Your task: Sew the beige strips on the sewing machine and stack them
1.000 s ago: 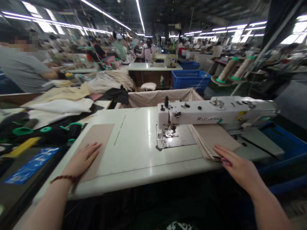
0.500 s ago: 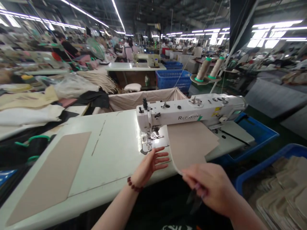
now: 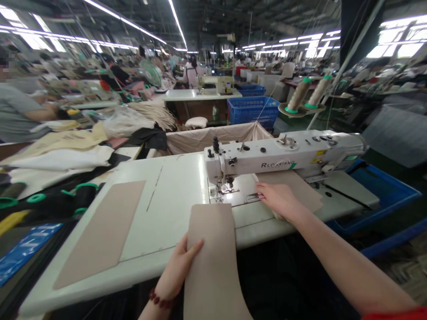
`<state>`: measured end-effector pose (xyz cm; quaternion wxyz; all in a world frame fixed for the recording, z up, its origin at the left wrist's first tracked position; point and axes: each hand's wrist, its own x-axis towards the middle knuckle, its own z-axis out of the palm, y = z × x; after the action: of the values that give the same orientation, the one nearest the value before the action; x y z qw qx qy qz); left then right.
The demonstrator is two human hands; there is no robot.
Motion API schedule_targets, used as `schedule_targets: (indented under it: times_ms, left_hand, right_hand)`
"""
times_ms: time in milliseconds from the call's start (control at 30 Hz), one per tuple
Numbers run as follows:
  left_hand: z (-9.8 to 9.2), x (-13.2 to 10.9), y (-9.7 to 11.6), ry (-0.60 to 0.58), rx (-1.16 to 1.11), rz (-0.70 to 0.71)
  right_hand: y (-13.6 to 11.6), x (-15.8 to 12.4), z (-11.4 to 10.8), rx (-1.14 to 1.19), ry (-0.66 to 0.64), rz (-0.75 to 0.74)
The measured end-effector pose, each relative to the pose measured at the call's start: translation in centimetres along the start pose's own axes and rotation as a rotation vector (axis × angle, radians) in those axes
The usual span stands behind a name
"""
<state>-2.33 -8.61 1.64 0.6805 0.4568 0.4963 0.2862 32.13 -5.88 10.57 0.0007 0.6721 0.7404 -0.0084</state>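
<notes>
My left hand [image 3: 178, 266] grips the left edge of a long beige panel [image 3: 211, 253], thumb on top. The panel's top end lies just before the needle area of a white sewing machine [image 3: 253, 155], and its lower part hangs past the table edge. My right hand [image 3: 278, 198] is closed around small pointed metal thread snips [image 3: 252, 195], their tips pointing left toward the presser foot [image 3: 227, 189]. Under and behind that hand, another beige panel [image 3: 298, 184] lies beneath the machine arm. A third beige panel [image 3: 103, 231] rests flat at the table's left.
Thread cones [image 3: 298, 95] stand behind the machine. A cloth-lined bin [image 3: 220, 138] lies beyond the table [image 3: 173, 178]. Blue bins [image 3: 393, 186] are at the right, and dark thread spools [image 3: 85, 195] at the left. A co-worker's arm [image 3: 36, 113] shows far left.
My left hand, empty before, now holds a beige panel at the table's front. My right hand has left the other panel's front edge and moved up toward the needle area. The view has shifted.
</notes>
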Motion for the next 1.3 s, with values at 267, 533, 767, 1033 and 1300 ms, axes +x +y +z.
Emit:
schedule_targets:
  times_ms: [267,533,767,1033,1300]
  left_hand:
    - [-6.6,1.2,-1.0,0.631,1.094,0.521]
    - [-4.6,3.1,-0.6,0.107,1.407,0.644]
    - [-4.6,0.6,-0.7,0.064,1.382,0.592]
    - [-2.7,3.2,0.0,0.010,1.338,0.606]
    - [-0.8,7.7,2.1,0.007,1.296,0.669]
  right_hand:
    - [-2.2,0.4,0.7,-0.028,0.032,0.015]
    - [-12.2,4.8,7.5,0.179,-0.007,-0.192]
    - [-11.9,6.6,9.3,0.200,-0.029,-0.154]
    - [-9.1,3.4,10.8,0.203,0.047,-0.123]
    - [-9.5,3.8,10.5,0.144,0.045,-0.136]
